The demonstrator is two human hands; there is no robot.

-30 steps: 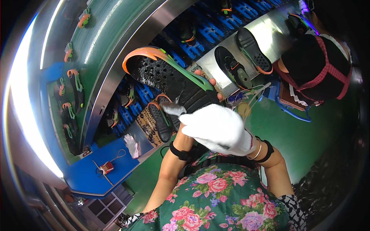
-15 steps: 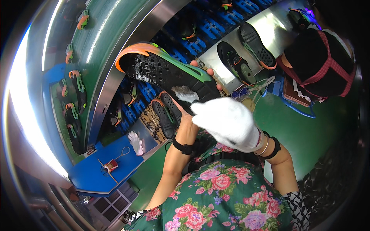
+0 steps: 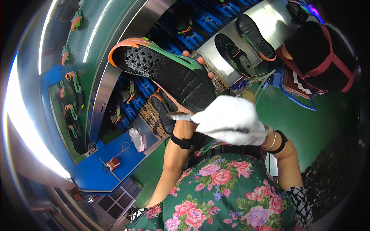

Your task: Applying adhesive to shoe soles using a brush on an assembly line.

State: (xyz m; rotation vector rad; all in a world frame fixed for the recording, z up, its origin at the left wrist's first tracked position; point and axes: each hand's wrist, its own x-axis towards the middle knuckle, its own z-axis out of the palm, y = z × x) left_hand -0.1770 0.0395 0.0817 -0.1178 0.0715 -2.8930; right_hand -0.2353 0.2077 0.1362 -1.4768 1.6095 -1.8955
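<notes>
My left hand point(image 3: 200, 61) holds up a black shoe sole point(image 3: 169, 75) with an orange and green rim, tread side facing me. Only the fingertips show past its far edge; the rest of the hand is hidden behind it. My right hand point(image 3: 231, 120) wears a white glove and is closed on a small brush point(image 3: 180, 116). The brush tip sits at the near edge of the sole, just above my left wrist with its black band point(image 3: 181, 141).
Two black soles point(image 3: 236, 54) lie on a steel plate point(image 3: 271, 17) beside blue pallets point(image 3: 198, 23). Another person in a black cap point(image 3: 320, 54) works at the right. A blue bench point(image 3: 96, 173) at lower left holds a small red tool point(image 3: 111, 164) and a white glove point(image 3: 135, 138). More soles point(image 3: 73, 96) ride a green belt on the left.
The sole has lifted and swung flatter toward the left. My gloved right hand with the brush has slid from the sole's middle to its near edge.
</notes>
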